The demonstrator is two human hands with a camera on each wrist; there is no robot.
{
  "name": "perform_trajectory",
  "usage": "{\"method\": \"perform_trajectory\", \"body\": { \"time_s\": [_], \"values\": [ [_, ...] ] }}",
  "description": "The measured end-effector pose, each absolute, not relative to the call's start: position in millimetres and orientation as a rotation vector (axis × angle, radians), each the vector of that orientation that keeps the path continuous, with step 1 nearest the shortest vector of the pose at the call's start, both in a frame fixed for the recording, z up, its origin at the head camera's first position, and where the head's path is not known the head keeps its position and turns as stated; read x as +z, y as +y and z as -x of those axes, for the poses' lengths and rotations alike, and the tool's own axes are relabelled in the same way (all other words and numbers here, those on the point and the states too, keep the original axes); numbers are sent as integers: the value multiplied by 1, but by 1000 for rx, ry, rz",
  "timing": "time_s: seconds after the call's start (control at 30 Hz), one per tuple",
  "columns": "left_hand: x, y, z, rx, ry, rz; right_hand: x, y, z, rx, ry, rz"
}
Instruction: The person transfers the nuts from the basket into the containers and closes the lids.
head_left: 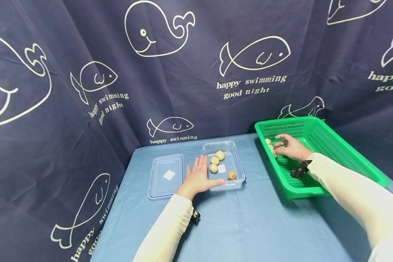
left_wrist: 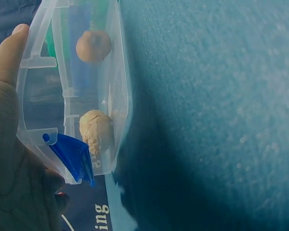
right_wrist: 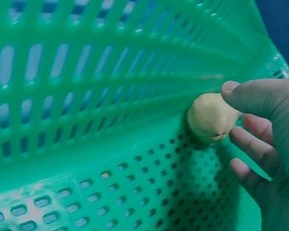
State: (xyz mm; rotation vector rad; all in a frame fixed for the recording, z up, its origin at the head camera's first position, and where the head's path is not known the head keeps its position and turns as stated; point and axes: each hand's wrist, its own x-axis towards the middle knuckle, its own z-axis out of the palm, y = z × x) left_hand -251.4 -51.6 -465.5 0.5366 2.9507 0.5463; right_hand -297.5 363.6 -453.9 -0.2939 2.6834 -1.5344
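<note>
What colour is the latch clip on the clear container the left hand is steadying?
Blue. The latch clip on the clear container shows best in the left wrist view.

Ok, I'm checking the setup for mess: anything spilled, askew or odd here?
Nothing stands out. The walnuts sit inside the clear container, its lid lies flat beside it, and the green basket looks intact.

Glossy clear plastic container (head_left: 235, 171), perforated green plastic basket (head_left: 344, 153), matt blue cloth tablecloth (head_left: 249, 218).
</note>
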Motion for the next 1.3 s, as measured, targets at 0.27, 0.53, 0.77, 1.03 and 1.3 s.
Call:
{"method": "perform_trajectory", "body": {
  "time_s": [0.27, 0.53, 0.77, 1.03, 1.3],
  "values": [
    [-464, -49, 248, 566, 2950, -558, -466, 369, 298, -1484, 2672, 213],
    [-464, -46, 249, 554, 2958, -560, -465, 369, 296, -1455, 2718, 303],
    [-464, -46, 249, 555, 2952, -563, -461, 365, 296, -1450, 2686, 240],
    [-464, -49, 250, 561, 2945, -559, -448, 363, 298, -1405, 2725, 235],
    [-464, -50, 249, 579, 2953, -560, -432, 357, 304, -1498, 2729, 258]
  ]
}}
